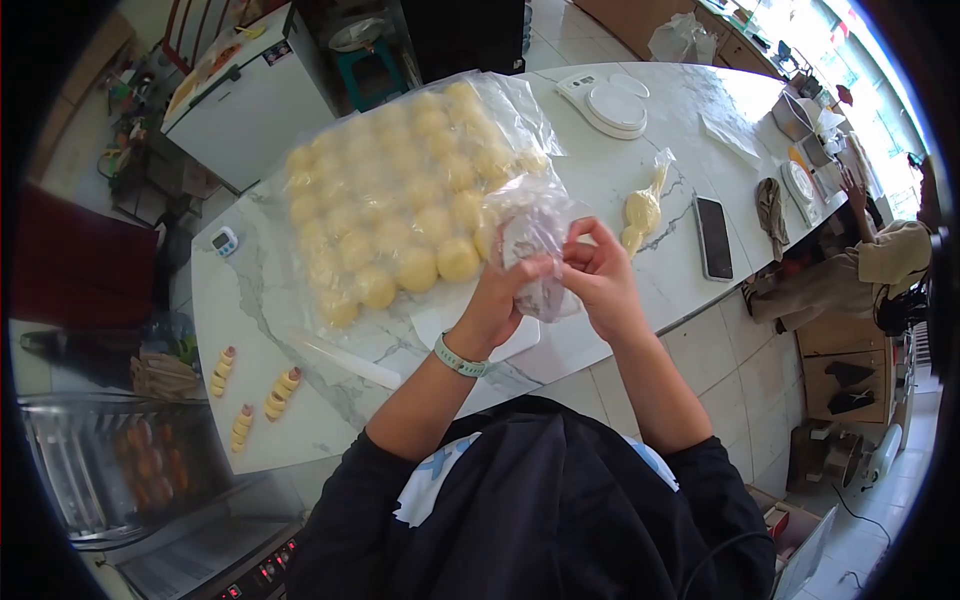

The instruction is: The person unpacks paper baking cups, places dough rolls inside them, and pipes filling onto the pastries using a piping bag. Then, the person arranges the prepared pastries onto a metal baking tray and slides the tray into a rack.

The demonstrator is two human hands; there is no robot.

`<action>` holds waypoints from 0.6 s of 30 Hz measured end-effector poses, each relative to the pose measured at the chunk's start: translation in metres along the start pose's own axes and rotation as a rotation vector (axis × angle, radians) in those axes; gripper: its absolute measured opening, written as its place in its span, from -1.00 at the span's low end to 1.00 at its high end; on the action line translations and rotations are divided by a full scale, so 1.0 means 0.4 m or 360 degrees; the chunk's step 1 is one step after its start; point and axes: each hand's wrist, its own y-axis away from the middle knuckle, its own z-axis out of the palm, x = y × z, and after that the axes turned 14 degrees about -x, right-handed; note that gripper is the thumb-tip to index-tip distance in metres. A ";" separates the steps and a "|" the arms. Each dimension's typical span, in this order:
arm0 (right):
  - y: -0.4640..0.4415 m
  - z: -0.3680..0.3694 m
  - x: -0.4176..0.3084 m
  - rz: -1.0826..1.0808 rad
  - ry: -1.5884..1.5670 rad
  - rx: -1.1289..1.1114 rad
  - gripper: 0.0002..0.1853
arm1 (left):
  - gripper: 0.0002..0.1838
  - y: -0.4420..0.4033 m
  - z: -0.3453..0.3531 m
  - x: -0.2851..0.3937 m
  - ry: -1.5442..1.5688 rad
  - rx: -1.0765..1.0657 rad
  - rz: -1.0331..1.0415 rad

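Note:
My left hand (500, 295) is wrapped round a clear plastic bag (535, 235) with a pale, purplish mass inside; I cannot make out its kind. On the bag's right side, the fingers of my right hand (600, 278) are bent and pinch the plastic. Both hands are above the front edge of the marble-patterned table (270, 440). Just beyond them, rows of round yellow dough balls (417, 268) lie under a clear plastic sheet (370, 150). Partly hidden below my hands is a flat white board (520, 342). A white rolling pin (350, 362) lies left of it.
Spiral dough-wrapped sausages (282, 393) and a small timer (225, 241) are at left. To the right are a tied bag of yellow filling (642, 212), a phone (713, 238) and a white scale (606, 105). Another person (890, 255) is at the far right.

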 end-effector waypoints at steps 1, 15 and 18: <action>0.003 0.009 -0.006 -0.0188 0.0059 0.0145 -0.88 | -0.38 -0.003 -0.010 0.000 0.0198 0.0081 -0.0012; 0.012 -0.047 0.081 -0.0776 0.2156 0.0266 -0.84 | -0.53 0.076 -0.129 0.101 0.0603 0.0632 0.0522; 0.026 -0.022 0.139 -0.0658 0.2170 0.0064 -0.86 | -0.53 0.110 -0.132 0.118 0.0629 0.0637 0.0487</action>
